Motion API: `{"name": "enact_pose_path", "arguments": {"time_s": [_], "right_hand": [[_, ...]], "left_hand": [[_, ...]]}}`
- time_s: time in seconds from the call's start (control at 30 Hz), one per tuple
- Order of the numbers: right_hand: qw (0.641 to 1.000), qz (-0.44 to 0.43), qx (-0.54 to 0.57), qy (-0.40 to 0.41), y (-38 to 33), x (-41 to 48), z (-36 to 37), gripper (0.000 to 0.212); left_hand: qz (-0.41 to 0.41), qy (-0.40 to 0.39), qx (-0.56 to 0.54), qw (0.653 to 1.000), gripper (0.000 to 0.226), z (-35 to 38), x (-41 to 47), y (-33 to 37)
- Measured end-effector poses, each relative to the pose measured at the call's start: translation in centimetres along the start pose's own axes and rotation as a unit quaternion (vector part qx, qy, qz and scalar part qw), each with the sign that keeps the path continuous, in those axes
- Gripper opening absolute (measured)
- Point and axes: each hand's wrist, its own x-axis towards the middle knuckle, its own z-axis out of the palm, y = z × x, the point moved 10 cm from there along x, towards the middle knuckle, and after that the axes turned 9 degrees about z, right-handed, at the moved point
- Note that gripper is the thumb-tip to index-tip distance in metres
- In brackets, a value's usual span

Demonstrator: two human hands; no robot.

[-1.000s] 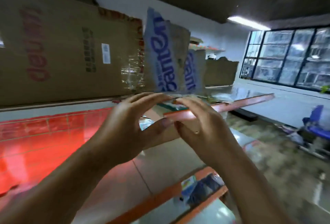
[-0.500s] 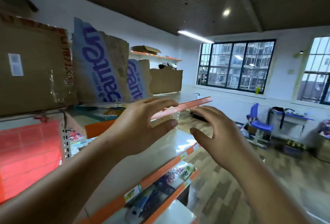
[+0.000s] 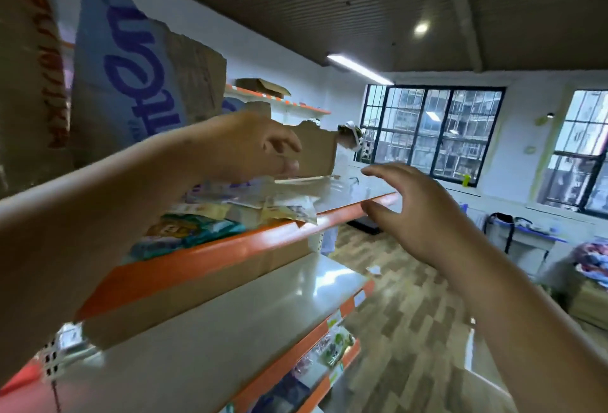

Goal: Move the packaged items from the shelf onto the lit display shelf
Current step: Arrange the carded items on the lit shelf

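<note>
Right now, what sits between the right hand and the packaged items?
Only bare shelf top and its orange front edge, in the head view. The right hand isn't touching the packaged items.

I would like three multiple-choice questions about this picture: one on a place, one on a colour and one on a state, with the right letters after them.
1. Where do the flat colourful plastic packets lie?
A. On the wooden floor
B. On the white metal shelf with the orange front edge, under the left hand
C. On the blue chair

2. What colour is this shelf's front edge?
A. Green
B. Black
C. Orange

3. How is the right hand?
A. Open in the air, holding nothing
B. Gripping a packet
C. Pressed flat on the shelf board

Answers:
1 B, the packets rest on the shelf below the left hand.
2 C, the strip is plainly orange.
3 A, its fingers are spread and nothing is in them.
</note>
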Motion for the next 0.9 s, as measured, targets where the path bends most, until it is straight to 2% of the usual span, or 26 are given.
{"name": "enact_pose_path", "arguments": {"time_s": [0.1, 0.33, 0.67, 0.9], "right_hand": [[1.000, -0.013, -0.017, -0.003, -0.6, 4.4, 2.1, 0.047], [0.998, -0.021, -0.048, -0.036, -1.1, 12.9, 7.1, 0.043], [0.997, -0.036, -0.046, -0.057, 0.7, 18.5, 10.4, 0.033], [0.993, -0.042, -0.015, -0.112, 4.5, 21.9, 13.4, 0.034]], "left_hand": [[-0.033, -0.033, 0.000, 0.999, 0.035, 0.5, 2.4, -4.0], [-0.052, -0.105, 0.001, 0.993, 0.033, 1.9, 6.7, -9.6], [-0.057, -0.164, 0.035, 0.984, 0.033, 4.3, 9.1, -9.7], [-0.124, -0.233, 0.046, 0.964, 0.038, 8.0, 10.7, -9.3]]}}
